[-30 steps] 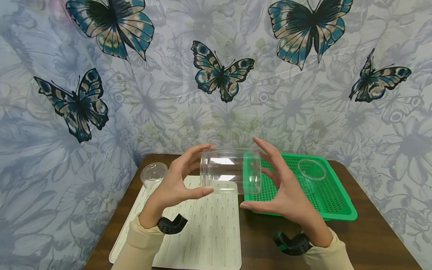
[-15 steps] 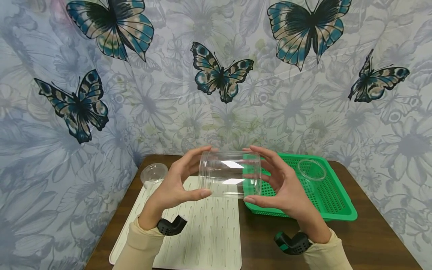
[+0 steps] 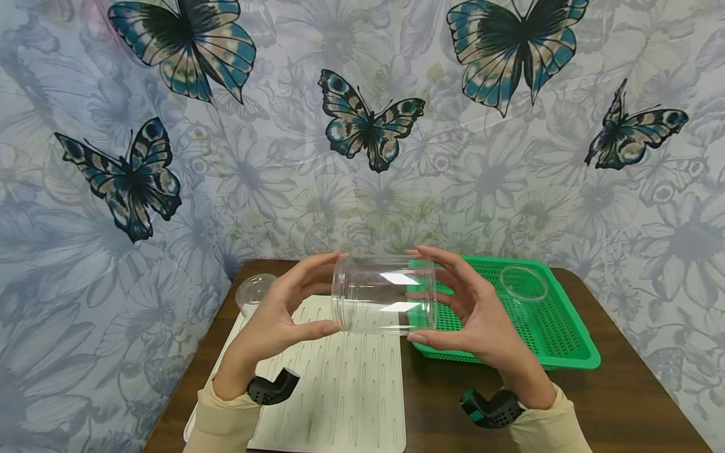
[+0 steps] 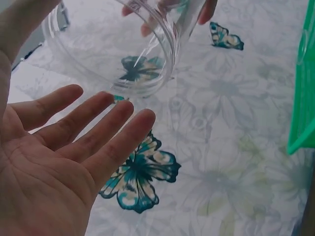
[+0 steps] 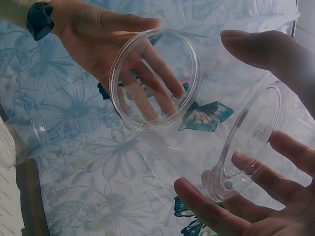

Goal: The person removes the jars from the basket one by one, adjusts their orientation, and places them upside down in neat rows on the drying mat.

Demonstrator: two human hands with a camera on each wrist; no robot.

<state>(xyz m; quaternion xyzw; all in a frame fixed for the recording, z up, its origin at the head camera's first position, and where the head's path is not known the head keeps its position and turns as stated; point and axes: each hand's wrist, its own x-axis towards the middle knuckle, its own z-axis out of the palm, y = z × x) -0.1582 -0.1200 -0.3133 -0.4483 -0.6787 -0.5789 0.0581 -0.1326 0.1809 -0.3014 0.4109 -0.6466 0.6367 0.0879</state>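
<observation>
One held jar (image 3: 374, 294), two hands (image 3: 483, 314), one basket (image 3: 574, 336)

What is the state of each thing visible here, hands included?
Clear plastic cylindrical jar: empty, held sideways.
Right hand: gripping the jar.
Left hand: fingers extended beside the jar.
Green perforated plastic basket: upright, holding another clear container.
Cream ribbed rectangular mat: flat.
Clear round plastic container, left: standing, partly hidden.

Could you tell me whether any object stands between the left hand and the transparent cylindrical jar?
Nothing visible does. The left hand is close to the left end of the transparent cylindrical jar; whether they touch, I cannot tell. The right hand holds the opposite end, so it is not in the way.
</observation>
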